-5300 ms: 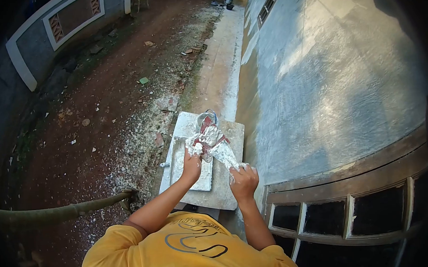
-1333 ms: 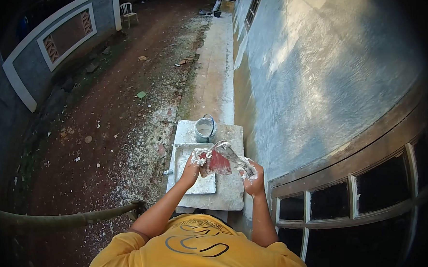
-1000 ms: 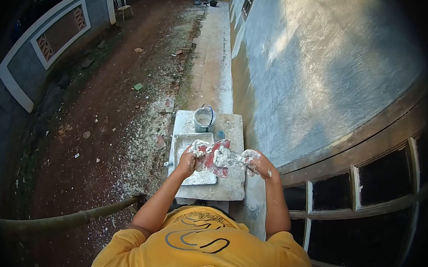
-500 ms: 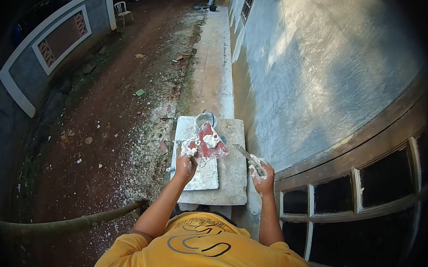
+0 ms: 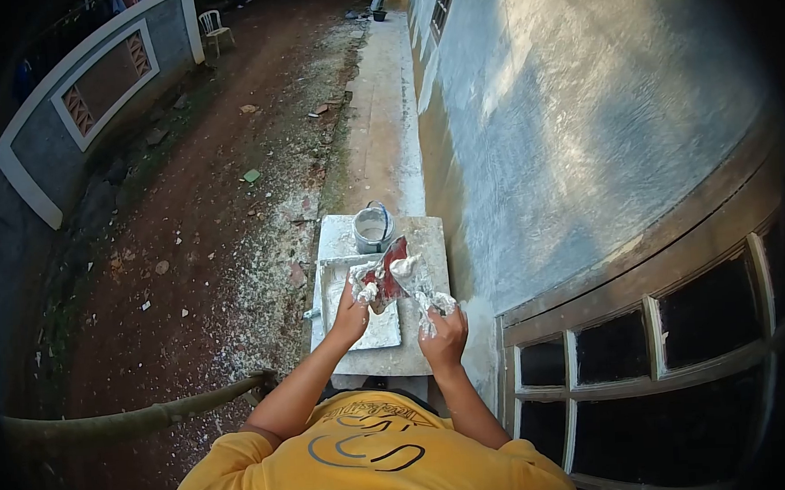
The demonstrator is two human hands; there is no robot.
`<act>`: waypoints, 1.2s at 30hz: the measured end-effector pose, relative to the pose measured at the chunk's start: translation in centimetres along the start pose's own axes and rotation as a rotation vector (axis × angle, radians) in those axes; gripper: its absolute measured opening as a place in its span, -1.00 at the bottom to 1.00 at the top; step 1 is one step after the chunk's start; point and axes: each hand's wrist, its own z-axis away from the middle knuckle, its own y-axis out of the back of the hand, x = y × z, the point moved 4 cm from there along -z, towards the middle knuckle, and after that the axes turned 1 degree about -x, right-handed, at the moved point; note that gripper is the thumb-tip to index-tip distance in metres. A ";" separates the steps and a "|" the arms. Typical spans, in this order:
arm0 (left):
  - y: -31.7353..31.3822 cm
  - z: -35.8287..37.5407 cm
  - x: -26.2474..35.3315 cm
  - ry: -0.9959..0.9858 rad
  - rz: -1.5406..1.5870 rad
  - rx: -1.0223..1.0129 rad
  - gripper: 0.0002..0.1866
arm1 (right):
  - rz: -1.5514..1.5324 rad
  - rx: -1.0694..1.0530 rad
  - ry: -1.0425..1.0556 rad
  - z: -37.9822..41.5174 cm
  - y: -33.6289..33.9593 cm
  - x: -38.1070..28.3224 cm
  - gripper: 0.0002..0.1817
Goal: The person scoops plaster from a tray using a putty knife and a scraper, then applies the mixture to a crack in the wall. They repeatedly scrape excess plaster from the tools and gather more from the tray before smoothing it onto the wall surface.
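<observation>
My left hand [image 5: 351, 316], smeared with white paste, is closed round the handle side of a red plaster board [image 5: 392, 256]. The board is tilted, and a lump of white putty [image 5: 404, 266] clings to its face. In my right hand [image 5: 446, 338], also caked with putty, is a putty knife [image 5: 422, 298], its blade right at the lower right edge of the board. Below the board lies a shallow white tray [image 5: 383, 336]. Just beyond stands a bucket [image 5: 359, 236], whitened inside, with a blue handle.
Tray and bucket rest on a whitish platform [image 5: 427, 354] before me. Close on my right rise a grey plastered wall [image 5: 565, 147] and a paned wooden window frame [image 5: 655, 342]. A bamboo pole [image 5: 135, 420] crosses at left. A dirt path [image 5: 179, 230] runs alongside.
My right hand has moved left, bringing the putty knife from beside the platform to the board. The red board has turned steeper and shifted slightly down, uncovering more of the bucket and tray.
</observation>
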 end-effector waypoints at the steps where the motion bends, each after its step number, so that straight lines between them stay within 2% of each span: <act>1: -0.4 0.2 0.2 0.050 0.094 -0.023 -0.54 | -0.017 0.035 0.007 -0.6 -0.1 0.1 -0.73; 4: -1.2 0.5 1.2 0.065 -0.021 -0.114 -0.48 | -0.098 0.123 0.046 -2.5 0.2 0.4 -0.73; 6: -0.8 0.6 0.4 0.052 -0.019 -0.098 -0.46 | -0.187 0.153 0.056 -3.0 0.6 1.0 -0.73; 8: 0.4 0.4 -0.7 0.179 0.165 0.052 -0.44 | -0.368 0.215 0.071 -3.6 1.2 1.8 -0.72; 9: 1.4 0.1 -1.9 0.216 0.195 0.122 -0.48 | -0.462 0.175 0.111 -4.3 2.2 1.3 -0.70; 10: 1.9 -0.2 -2.1 0.215 0.197 0.127 -0.48 | -0.463 0.170 0.114 -4.4 2.5 1.9 -0.70; 12: 2.5 -0.9 -1.9 0.271 0.243 0.137 -0.56 | -1.122 -0.353 -0.312 -4.4 1.0 3.3 -0.65; 13: 2.1 -1.0 -1.1 0.267 0.380 0.172 -0.62 | -1.197 -0.505 -0.429 -4.6 1.4 3.1 -0.67; 14: 2.1 -1.2 -0.9 0.265 0.383 0.178 -0.62 | -1.196 -0.512 -0.429 -5.1 1.5 3.4 -0.67; 16: 2.0 -1.1 -0.7 0.313 0.415 0.170 -0.63 | -1.261 -0.785 -0.486 -5.1 1.1 3.3 -0.75; 17: 2.1 -1.0 -0.5 0.350 0.377 0.168 -0.64 | -1.300 -0.837 -0.551 -4.6 0.3 4.3 -0.78; 21: 1.9 -0.8 -1.0 0.393 0.465 0.156 -0.68 | -1.243 -0.882 -0.737 -4.5 -0.4 5.8 -0.74; 24: 1.8 -0.7 -0.9 0.377 0.488 0.153 -0.70 | -1.209 -0.885 -0.663 -4.7 0.2 6.4 -0.74; 28: 1.7 -0.7 -0.3 0.390 0.520 0.203 -0.71 | -1.215 -0.855 -0.714 -4.4 0.9 8.7 -0.73; 30: 1.7 -0.8 0.2 0.388 0.560 0.207 -0.71 | -1.273 -0.794 -0.801 -4.4 1.4 9.4 -0.86; 32: 1.8 -1.0 0.5 0.355 0.577 0.167 -0.71 | -1.296 -0.718 -0.786 -3.9 1.3 10.1 -0.84; 34: 2.4 -1.3 -0.3 0.361 0.659 0.227 -0.70 | -1.354 -0.637 -0.604 -4.6 2.8 9.0 -0.81; 35: 2.7 -1.4 -0.4 0.308 0.664 0.207 -0.72 | -1.355 -0.640 -0.597 -4.1 2.6 8.5 -0.81; 36: 2.5 -1.3 0.1 0.301 0.664 0.208 -0.72 | -1.130 -0.440 -0.479 -3.8 2.8 8.0 -0.81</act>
